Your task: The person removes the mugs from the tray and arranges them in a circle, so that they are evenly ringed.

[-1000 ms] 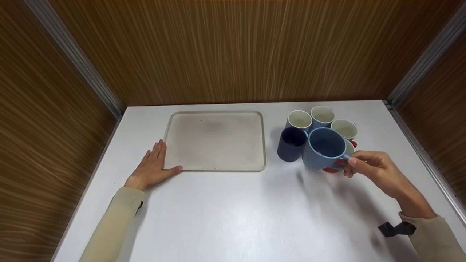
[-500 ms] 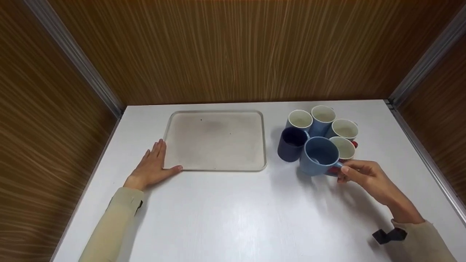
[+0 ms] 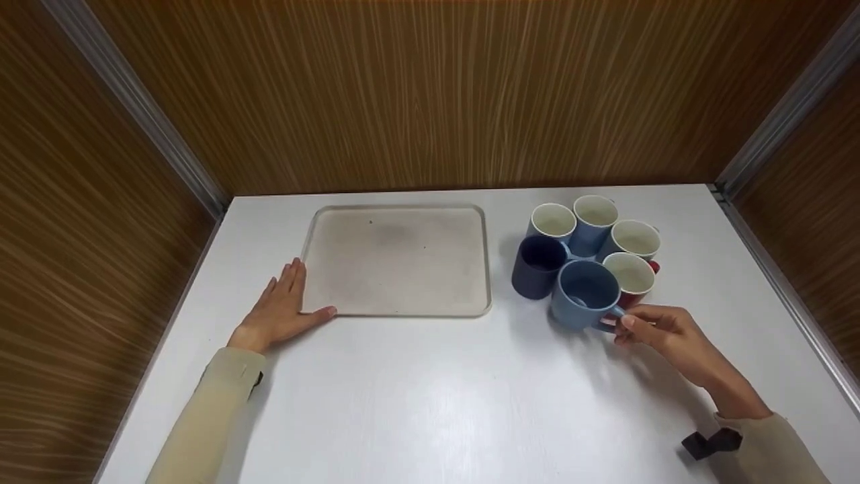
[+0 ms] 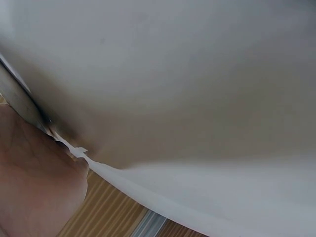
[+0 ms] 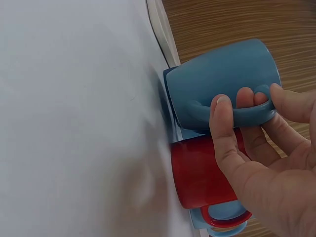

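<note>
My right hand (image 3: 672, 339) pinches the handle of a blue mug (image 3: 583, 302), thumb on top and fingers curled beneath. The mug is roughly upright, at the front of a group of mugs. In the right wrist view the blue mug (image 5: 224, 81) has its base close to the table; whether it fully rests there I cannot tell. Just left of it stands a dark navy mug (image 3: 535, 272), and behind its handle a red mug (image 3: 630, 298) with a white inside. My left hand (image 3: 277, 314) lies flat, fingers spread, at the near left corner of a beige tray (image 3: 403, 269).
Behind the front mugs stand a left pale-rimmed mug (image 3: 553, 220), a blue mug with a white inside (image 3: 594, 225) and another such mug (image 3: 635, 238). They sit close together on the white table (image 3: 416, 383). Wood-grain panels (image 3: 430, 94) enclose its back and sides.
My right hand has brought the blue mug toward me, slightly left and down, uncovering the red mug behind it. My left hand and the tray stay put.
</note>
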A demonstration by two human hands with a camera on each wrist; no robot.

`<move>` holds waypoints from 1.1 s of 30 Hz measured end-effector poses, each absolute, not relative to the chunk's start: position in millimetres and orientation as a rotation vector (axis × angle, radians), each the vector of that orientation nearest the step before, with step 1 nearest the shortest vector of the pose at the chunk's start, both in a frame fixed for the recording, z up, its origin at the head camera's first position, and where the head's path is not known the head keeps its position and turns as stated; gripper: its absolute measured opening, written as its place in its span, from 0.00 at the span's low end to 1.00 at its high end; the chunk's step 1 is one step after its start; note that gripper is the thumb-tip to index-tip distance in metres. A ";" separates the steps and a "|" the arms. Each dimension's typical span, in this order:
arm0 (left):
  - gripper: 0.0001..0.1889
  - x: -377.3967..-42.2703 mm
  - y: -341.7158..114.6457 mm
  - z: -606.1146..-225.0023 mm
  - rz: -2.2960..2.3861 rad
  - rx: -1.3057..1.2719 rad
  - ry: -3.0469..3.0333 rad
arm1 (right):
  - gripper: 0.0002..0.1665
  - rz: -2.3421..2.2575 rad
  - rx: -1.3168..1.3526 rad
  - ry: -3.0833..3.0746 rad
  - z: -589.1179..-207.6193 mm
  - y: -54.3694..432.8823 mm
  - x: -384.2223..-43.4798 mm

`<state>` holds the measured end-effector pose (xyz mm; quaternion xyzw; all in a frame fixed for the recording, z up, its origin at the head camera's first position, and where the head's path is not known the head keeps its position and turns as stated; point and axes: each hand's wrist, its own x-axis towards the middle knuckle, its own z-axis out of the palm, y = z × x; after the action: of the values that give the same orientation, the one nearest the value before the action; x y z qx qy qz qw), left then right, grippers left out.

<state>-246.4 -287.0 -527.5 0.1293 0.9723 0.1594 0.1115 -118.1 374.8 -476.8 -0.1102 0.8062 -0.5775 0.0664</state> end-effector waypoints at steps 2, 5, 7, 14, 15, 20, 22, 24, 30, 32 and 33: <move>0.69 -247.1 -287.6 -527.5 0.467 0.380 2.856 | 0.16 -1.751 -0.336 2.424 -478.6 375.2 -118.6; 0.69 -247.2 -287.5 -527.0 0.472 0.380 2.849 | 0.17 -1.743 -0.328 2.431 -480.5 375.4 -119.0; 0.69 -247.5 -287.5 -526.9 0.472 0.380 2.847 | 0.17 -1.728 -0.319 2.443 -481.3 375.2 -119.2; 0.69 -249.0 -286.3 -524.8 0.466 0.388 2.857 | 0.17 -1.720 -0.310 2.460 -481.3 373.6 -120.8; 0.69 -249.2 -286.1 -524.3 0.468 0.389 2.859 | 0.17 -1.725 -0.318 2.460 -481.1 373.5 -121.0; 0.69 -250.3 -286.0 -522.4 0.474 0.386 2.862 | 0.16 -1.732 -0.349 2.460 -480.4 373.1 -121.5; 0.69 -250.5 -286.1 -522.3 0.468 0.384 2.862 | 0.16 -1.728 -0.349 2.459 -480.2 373.0 -121.9; 0.69 -250.6 -286.4 -522.5 0.468 0.384 2.866 | 0.16 -1.732 -0.345 2.454 -480.0 372.7 -122.3; 0.69 -247.6 -286.2 -523.0 0.483 0.383 2.865 | 0.17 -1.767 -0.344 2.388 -482.5 373.0 -121.6; 0.69 -246.2 -286.2 -523.7 0.483 0.381 2.856 | 0.18 -1.766 -0.339 2.366 -484.1 373.7 -120.8; 0.68 -245.7 -286.2 -524.0 0.484 0.380 2.852 | 0.18 -1.760 -0.335 2.362 -484.7 374.0 -120.6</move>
<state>-245.7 -286.2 -524.0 0.1296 0.9713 0.1649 0.1119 -120.6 374.0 -484.7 -0.1125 0.7937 -0.5913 0.0885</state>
